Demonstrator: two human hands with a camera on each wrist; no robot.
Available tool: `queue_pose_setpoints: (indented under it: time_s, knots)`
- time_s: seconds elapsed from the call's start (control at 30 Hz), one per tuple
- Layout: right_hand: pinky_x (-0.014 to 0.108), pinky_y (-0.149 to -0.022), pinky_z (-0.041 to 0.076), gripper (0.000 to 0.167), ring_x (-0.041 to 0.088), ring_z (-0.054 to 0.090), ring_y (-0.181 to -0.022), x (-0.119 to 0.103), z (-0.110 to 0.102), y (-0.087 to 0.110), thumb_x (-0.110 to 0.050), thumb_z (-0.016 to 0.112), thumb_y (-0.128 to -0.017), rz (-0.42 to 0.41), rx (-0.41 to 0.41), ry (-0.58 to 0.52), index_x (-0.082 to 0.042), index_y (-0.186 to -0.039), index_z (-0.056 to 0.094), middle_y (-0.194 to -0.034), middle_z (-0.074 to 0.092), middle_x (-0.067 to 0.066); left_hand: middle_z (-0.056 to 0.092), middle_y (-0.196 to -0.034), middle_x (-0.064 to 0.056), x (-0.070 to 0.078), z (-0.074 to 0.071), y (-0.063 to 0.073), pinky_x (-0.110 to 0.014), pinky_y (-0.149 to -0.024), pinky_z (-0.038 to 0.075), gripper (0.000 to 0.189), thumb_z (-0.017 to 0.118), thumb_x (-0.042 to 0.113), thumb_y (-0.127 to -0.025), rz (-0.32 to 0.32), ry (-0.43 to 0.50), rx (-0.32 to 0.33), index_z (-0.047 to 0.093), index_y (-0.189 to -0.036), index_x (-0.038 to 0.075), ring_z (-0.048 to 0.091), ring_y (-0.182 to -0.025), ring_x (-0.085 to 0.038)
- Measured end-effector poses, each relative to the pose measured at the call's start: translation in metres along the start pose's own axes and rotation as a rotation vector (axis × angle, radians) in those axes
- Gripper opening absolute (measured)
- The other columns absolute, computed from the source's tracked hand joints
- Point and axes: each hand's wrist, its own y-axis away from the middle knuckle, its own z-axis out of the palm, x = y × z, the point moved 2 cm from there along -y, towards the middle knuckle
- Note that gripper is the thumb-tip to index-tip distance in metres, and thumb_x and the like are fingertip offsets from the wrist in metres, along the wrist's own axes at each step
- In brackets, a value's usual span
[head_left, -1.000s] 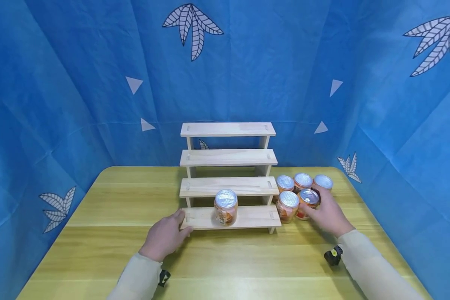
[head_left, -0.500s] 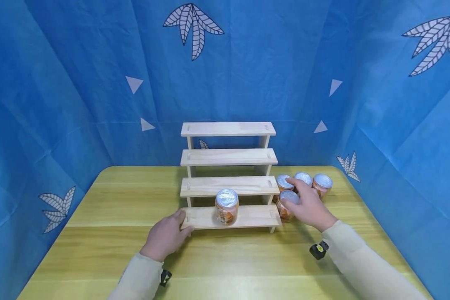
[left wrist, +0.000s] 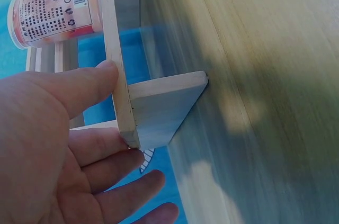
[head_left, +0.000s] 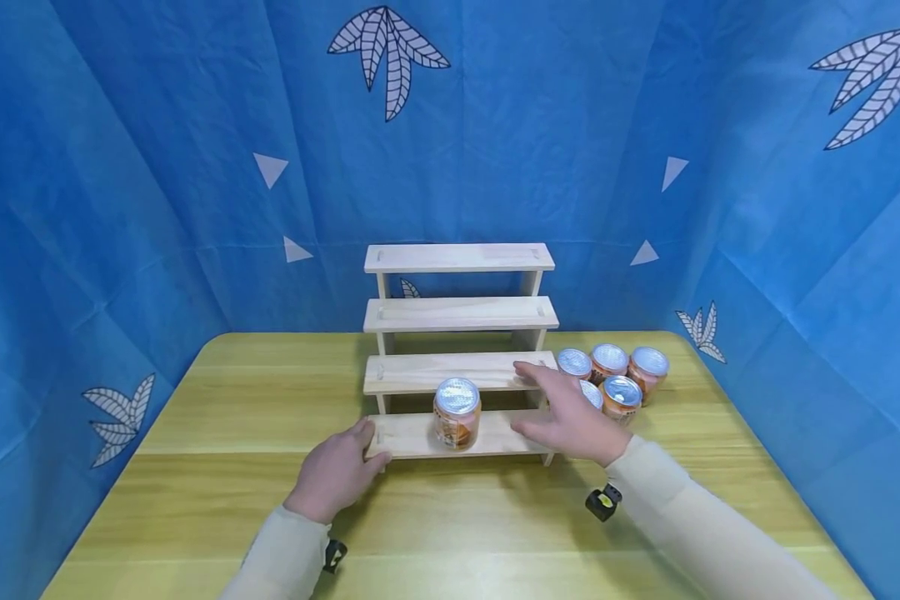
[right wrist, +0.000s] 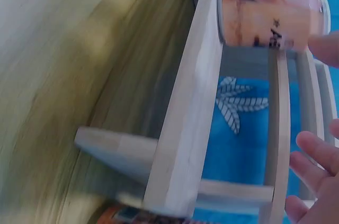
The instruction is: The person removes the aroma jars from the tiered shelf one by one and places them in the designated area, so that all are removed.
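Observation:
A four-tier wooden display stand (head_left: pixel 461 314) stands on the table. On its lowest step (head_left: pixel 405 438) sits one can (head_left: pixel 457 421) with a silver lid and an orange-pink printed label, upright near the middle. My left hand (head_left: pixel 336 473) pinches the left end of that step; in the left wrist view the thumb (left wrist: pixel 90 87) presses its front edge, with the index finger at the far side. Spread and holding nothing, my right hand (head_left: pixel 576 422) hovers over the step's right end. In the right wrist view its thumb (right wrist: pixel 324 49) appears close to the can's lid; whether they touch I cannot tell.
Several similar cans (head_left: pixel 621 396) cluster on the table right of the stand, one partly hidden by my right hand. A blue curtain (head_left: pixel 450 167) with white leaf prints hangs behind and at both sides. Wood-grain tabletop (head_left: pixel 450 533) extends in front.
My right hand has left the cans at the right and moved leftward over the stand's lowest step, its fingers spread. The left hand keeps its hold, and the can on the step stays put.

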Motion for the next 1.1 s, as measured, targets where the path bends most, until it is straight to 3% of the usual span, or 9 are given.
queue_pose_setpoints:
  time_s: [0.33,0.67,1.1]
  knots:
    - [0.055,-0.113,0.029,0.091,0.029,0.045,-0.138,-0.017,0.021,-0.009,-0.044,0.082,-0.082,-0.049,-0.045,0.016,-0.009,-0.154,0.038,-0.146,0.054,0.008,0.053,-0.142,-0.027,-0.001,0.001,0.000,-0.052,-0.088,0.056,0.062,0.070,0.036,-0.095,0.003,-0.001,0.004,0.056,-0.137,-0.008,0.066,-0.108,-0.044]
    - [0.053,-0.111,0.027,0.089,0.025,0.048,-0.137,-0.029,0.037,-0.020,-0.047,0.081,-0.084,-0.093,-0.035,0.007,-0.008,-0.152,0.040,-0.147,0.054,0.006,0.053,-0.143,-0.026,-0.001,0.001,0.000,-0.052,-0.087,0.057,0.062,0.070,0.036,-0.095,0.001,0.004,0.000,0.056,-0.137,-0.008,0.066,-0.107,-0.044]
    - [0.052,-0.110,0.029,0.085,0.024,0.047,-0.137,-0.035,0.044,-0.030,-0.045,0.083,-0.082,-0.093,-0.019,0.019,-0.008,-0.148,0.046,-0.144,0.055,0.004,0.053,-0.144,-0.025,-0.003,0.003,-0.001,-0.051,-0.089,0.057,0.062,0.070,0.037,-0.095,-0.007,0.011,-0.004,0.057,-0.138,-0.006,0.065,-0.111,-0.043]
